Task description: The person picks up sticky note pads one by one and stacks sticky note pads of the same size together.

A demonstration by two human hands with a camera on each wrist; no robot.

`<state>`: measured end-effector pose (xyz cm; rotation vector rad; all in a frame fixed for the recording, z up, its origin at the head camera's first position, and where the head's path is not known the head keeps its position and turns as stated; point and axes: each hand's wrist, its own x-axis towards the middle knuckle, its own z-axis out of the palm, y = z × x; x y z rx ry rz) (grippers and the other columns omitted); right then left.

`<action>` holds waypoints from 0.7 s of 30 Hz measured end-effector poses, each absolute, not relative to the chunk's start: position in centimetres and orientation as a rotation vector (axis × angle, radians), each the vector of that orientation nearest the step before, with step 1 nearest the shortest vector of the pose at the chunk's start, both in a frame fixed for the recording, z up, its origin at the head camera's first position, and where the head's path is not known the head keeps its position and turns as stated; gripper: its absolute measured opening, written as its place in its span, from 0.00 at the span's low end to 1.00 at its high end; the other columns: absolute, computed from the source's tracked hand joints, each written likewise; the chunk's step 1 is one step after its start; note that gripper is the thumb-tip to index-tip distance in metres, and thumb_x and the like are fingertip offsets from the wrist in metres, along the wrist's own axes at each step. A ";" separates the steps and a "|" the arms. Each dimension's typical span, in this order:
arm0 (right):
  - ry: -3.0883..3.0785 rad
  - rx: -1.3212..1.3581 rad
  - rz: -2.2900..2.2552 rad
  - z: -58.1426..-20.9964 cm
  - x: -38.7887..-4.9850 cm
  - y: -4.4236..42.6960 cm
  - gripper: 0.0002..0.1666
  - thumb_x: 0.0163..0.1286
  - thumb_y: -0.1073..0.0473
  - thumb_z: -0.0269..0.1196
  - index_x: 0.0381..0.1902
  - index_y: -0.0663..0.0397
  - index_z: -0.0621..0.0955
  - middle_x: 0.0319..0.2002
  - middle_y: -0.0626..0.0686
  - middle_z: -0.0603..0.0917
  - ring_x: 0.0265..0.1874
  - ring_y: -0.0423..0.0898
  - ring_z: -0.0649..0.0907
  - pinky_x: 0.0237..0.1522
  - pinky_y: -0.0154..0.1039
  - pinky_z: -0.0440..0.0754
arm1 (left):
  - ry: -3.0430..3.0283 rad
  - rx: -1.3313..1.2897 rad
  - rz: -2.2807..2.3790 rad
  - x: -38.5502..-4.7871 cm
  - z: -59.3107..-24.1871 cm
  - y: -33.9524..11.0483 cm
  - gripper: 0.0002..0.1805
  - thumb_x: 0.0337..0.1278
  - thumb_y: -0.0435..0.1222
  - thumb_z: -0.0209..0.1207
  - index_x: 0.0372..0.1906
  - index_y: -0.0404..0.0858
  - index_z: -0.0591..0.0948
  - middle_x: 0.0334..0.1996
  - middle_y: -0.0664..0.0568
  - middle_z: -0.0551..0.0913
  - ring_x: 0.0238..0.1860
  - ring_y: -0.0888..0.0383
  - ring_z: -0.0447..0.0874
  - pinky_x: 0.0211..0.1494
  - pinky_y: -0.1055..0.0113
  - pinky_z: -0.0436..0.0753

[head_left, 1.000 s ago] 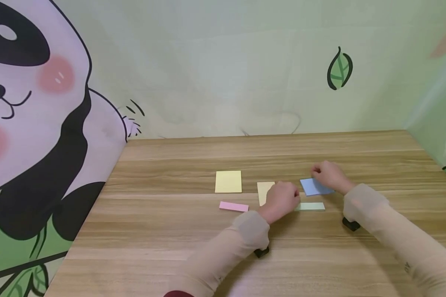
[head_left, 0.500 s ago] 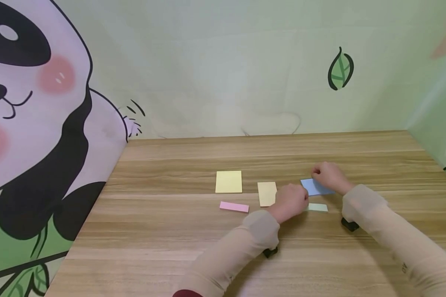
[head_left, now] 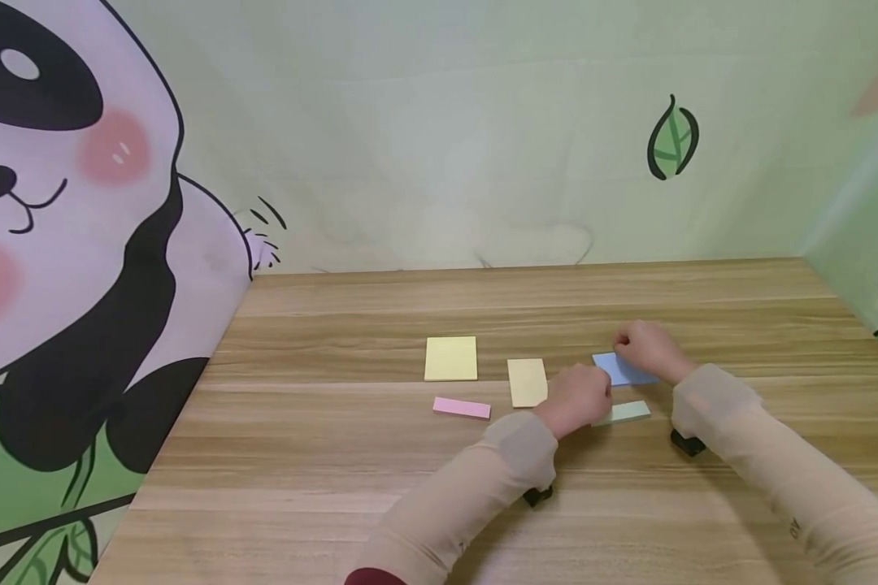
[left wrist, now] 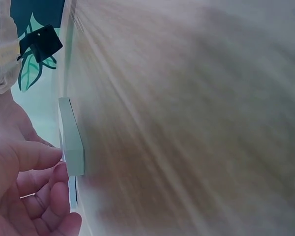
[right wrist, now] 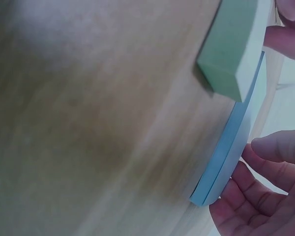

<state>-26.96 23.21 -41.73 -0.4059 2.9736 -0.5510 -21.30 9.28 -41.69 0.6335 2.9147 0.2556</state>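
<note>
In the head view my left hand (head_left: 576,398) pinches the left end of a pale green sticky-note strip (head_left: 629,413). The left wrist view has thumb and fingertips against that green strip (left wrist: 72,140), just off the wood. Behind it lies a blue sticky-note pad (head_left: 616,370), its right part covered by my right hand (head_left: 653,349). Curled fingers of that hand hold the blue pad (right wrist: 221,167) by its edge in the right wrist view. The green strip's near end sits in front of the blue pad there; whether they touch I cannot tell.
A cream sticky-note pad (head_left: 528,383) lies just left of my left hand. Farther left are a yellow square pad (head_left: 450,359) and a pink strip (head_left: 462,408). The wooden table (head_left: 322,455) meets a printed wall cloth (head_left: 410,162) at the back.
My left hand has moved right with the green strip, whose right end now tilts slightly upward in the head view. More of the cream pad shows. The right hand stays on the blue pad.
</note>
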 end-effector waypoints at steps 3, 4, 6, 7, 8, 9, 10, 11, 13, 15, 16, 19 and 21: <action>2.964 -0.405 -0.554 -41.7 -26.9 23.2 0.10 0.56 0.66 0.51 0.17 0.57 0.74 0.16 0.48 0.69 0.18 0.43 0.67 0.22 0.33 0.61 | 2.917 0.622 0.263 -21.3 -41.6 9.4 0.09 0.50 0.39 0.53 0.19 0.48 0.78 0.19 0.60 0.75 0.18 0.63 0.70 0.16 0.70 0.66; 2.962 -0.405 -0.554 -41.6 -26.9 23.2 0.10 0.55 0.66 0.51 0.16 0.56 0.74 0.15 0.48 0.69 0.18 0.42 0.66 0.21 0.33 0.60 | 2.916 0.618 0.260 -21.3 -41.6 9.4 0.09 0.51 0.39 0.52 0.19 0.48 0.78 0.19 0.60 0.75 0.18 0.63 0.70 0.16 0.70 0.66; 2.955 -0.403 -0.560 -41.6 -26.9 23.2 0.11 0.55 0.66 0.51 0.15 0.56 0.73 0.14 0.47 0.68 0.17 0.42 0.66 0.21 0.33 0.60 | 2.915 0.607 0.257 -21.3 -41.6 9.5 0.10 0.52 0.39 0.52 0.18 0.48 0.77 0.19 0.59 0.75 0.18 0.63 0.70 0.15 0.69 0.66; 2.954 -0.404 -0.563 -41.6 -26.9 23.2 0.11 0.55 0.66 0.51 0.15 0.56 0.74 0.14 0.47 0.68 0.17 0.42 0.66 0.20 0.32 0.60 | 2.912 0.597 0.259 -21.2 -41.6 9.5 0.11 0.52 0.40 0.51 0.18 0.47 0.76 0.18 0.59 0.75 0.18 0.62 0.70 0.15 0.69 0.66; 2.952 -0.403 -0.567 -41.6 -26.9 23.3 0.11 0.55 0.66 0.51 0.15 0.57 0.74 0.14 0.47 0.68 0.17 0.42 0.66 0.20 0.32 0.60 | 2.910 0.583 0.263 -21.2 -41.6 9.5 0.11 0.52 0.40 0.51 0.18 0.47 0.76 0.18 0.59 0.74 0.18 0.62 0.70 0.14 0.69 0.67; 2.948 -0.400 -0.574 -41.6 -26.8 23.3 0.11 0.55 0.66 0.50 0.15 0.57 0.74 0.14 0.47 0.67 0.17 0.42 0.66 0.20 0.32 0.60 | 2.908 0.569 0.267 -21.2 -41.6 9.5 0.11 0.53 0.40 0.51 0.17 0.47 0.75 0.18 0.58 0.74 0.18 0.62 0.70 0.14 0.69 0.67; 2.945 -0.396 -0.581 -41.6 -26.8 23.3 0.11 0.55 0.66 0.51 0.15 0.57 0.74 0.14 0.47 0.67 0.17 0.42 0.66 0.20 0.32 0.60 | 2.910 0.557 0.270 -21.2 -41.6 9.6 0.11 0.52 0.40 0.51 0.17 0.47 0.75 0.19 0.58 0.74 0.18 0.62 0.70 0.14 0.68 0.67; 2.942 -0.396 -0.589 -41.6 -26.8 23.3 0.11 0.55 0.66 0.51 0.15 0.57 0.74 0.14 0.47 0.67 0.17 0.42 0.66 0.20 0.32 0.60 | 2.912 0.546 0.269 -21.1 -41.6 9.6 0.11 0.52 0.40 0.51 0.17 0.47 0.74 0.19 0.58 0.75 0.18 0.61 0.70 0.14 0.68 0.67; 2.942 -0.398 -0.600 -41.7 -26.8 23.4 0.11 0.54 0.67 0.51 0.14 0.56 0.73 0.14 0.47 0.67 0.16 0.42 0.66 0.19 0.32 0.60 | 2.915 0.521 0.275 -21.1 -41.7 9.6 0.11 0.51 0.40 0.52 0.17 0.47 0.74 0.20 0.58 0.75 0.18 0.61 0.70 0.14 0.67 0.67; 2.941 -0.400 -0.612 -41.8 -26.7 23.5 0.12 0.54 0.67 0.51 0.13 0.56 0.71 0.13 0.46 0.67 0.16 0.42 0.66 0.19 0.32 0.60 | 2.920 0.510 0.281 -21.2 -41.7 9.6 0.10 0.50 0.40 0.53 0.16 0.47 0.74 0.20 0.58 0.76 0.19 0.61 0.70 0.15 0.67 0.68; 2.944 -0.405 -0.615 -41.8 -26.7 23.6 0.12 0.54 0.67 0.51 0.13 0.55 0.71 0.13 0.46 0.67 0.16 0.42 0.66 0.19 0.32 0.60 | 2.922 0.509 0.285 -21.2 -41.7 9.6 0.10 0.49 0.40 0.53 0.16 0.47 0.74 0.20 0.58 0.76 0.19 0.60 0.70 0.15 0.67 0.68; 2.937 -0.404 -0.625 -41.9 -26.6 23.7 0.12 0.54 0.66 0.52 0.13 0.55 0.71 0.13 0.46 0.67 0.16 0.41 0.66 0.19 0.32 0.61 | 2.911 0.501 0.316 -21.3 -41.8 9.6 0.10 0.48 0.39 0.54 0.16 0.47 0.74 0.20 0.58 0.76 0.19 0.60 0.71 0.15 0.68 0.68; 2.928 -0.394 -0.628 -41.9 -26.6 23.8 0.11 0.55 0.66 0.52 0.14 0.56 0.72 0.14 0.47 0.68 0.16 0.42 0.67 0.19 0.32 0.61 | 2.905 0.502 0.330 -21.3 -41.8 9.6 0.10 0.48 0.39 0.53 0.15 0.47 0.74 0.19 0.58 0.75 0.18 0.61 0.71 0.15 0.68 0.68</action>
